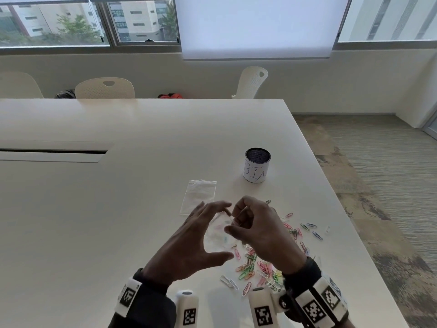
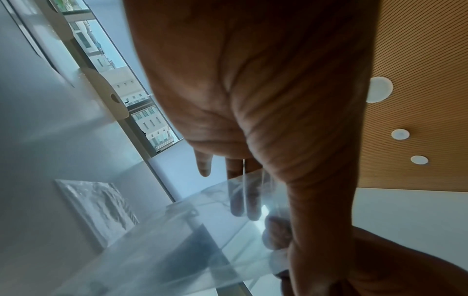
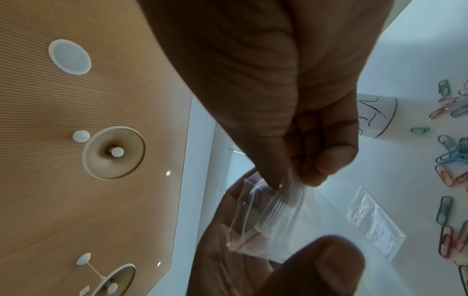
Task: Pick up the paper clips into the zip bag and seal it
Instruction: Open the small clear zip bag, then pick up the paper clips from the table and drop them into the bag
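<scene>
Pinching zip bag [image 3: 276,218] mouth-up, right hand [image 1: 257,233].

Raised hands [image 1: 227,235], fingertips close together

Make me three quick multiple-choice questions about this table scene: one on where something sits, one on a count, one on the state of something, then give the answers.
1. Where does the cup marked BIN stand?
A. beyond the paper clips, upright on the table
B. on a chair
C. in the left hand

2. How many zip bags are in view?
A. one
B. two
C. four

3. What is the right hand doing?
A. lying flat on the table
B. pinching the top strip of the held zip bag
C. lifting the cup

Answers: 1 A, the head view shows it upright past the clips. 2 B, one is held between the hands and a spare zip bag lies flat on the table. 3 B, the right wrist view shows thumb and finger on the strip, while the left hand spreads open beside it.
</scene>
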The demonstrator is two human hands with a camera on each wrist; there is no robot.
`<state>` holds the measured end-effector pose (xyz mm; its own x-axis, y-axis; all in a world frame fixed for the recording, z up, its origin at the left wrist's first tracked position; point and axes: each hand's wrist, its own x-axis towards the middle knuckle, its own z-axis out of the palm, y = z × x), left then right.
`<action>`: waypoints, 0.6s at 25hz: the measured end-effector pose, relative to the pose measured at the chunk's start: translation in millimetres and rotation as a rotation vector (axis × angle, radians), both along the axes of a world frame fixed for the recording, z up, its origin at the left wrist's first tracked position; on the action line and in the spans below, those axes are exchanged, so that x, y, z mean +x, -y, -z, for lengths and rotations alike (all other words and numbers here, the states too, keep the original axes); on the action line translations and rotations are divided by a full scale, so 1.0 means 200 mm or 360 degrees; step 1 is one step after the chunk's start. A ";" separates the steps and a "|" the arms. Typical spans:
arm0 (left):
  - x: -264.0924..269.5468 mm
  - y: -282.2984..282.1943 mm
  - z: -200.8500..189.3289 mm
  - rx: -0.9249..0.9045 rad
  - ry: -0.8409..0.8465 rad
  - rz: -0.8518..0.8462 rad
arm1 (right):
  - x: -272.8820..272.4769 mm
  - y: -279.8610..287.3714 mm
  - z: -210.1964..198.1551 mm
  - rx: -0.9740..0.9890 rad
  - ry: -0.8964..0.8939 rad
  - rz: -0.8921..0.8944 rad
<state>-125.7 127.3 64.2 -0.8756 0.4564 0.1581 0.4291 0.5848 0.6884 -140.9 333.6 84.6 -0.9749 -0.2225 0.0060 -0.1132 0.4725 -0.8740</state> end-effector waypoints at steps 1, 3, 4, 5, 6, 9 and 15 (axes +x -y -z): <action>-0.01 0.01 0.01 -0.0008 0.0003 -0.0020 | -0.01 -0.01 0.01 -0.0028 0.0010 0.0009; -0.03 0.00 0.04 0.0000 0.0016 -0.0037 | -0.03 -0.02 0.02 -0.0119 0.0051 -0.0003; -0.04 0.00 0.05 0.0014 0.0022 -0.0042 | -0.04 -0.02 0.03 -0.0155 0.0069 -0.0018; -0.05 -0.01 0.07 0.0028 0.0024 -0.0047 | -0.05 -0.02 0.03 -0.0176 0.0080 -0.0033; -0.06 -0.01 0.08 0.0037 0.0025 -0.0059 | -0.05 -0.03 0.04 -0.0190 0.0086 -0.0044; -0.10 0.00 0.12 0.0026 0.0010 -0.0132 | -0.10 -0.04 0.05 -0.0210 0.0094 -0.0035; -0.16 0.18 0.16 -0.0079 -0.0050 -0.0403 | -0.34 -0.09 0.18 0.0366 -0.0149 -0.0008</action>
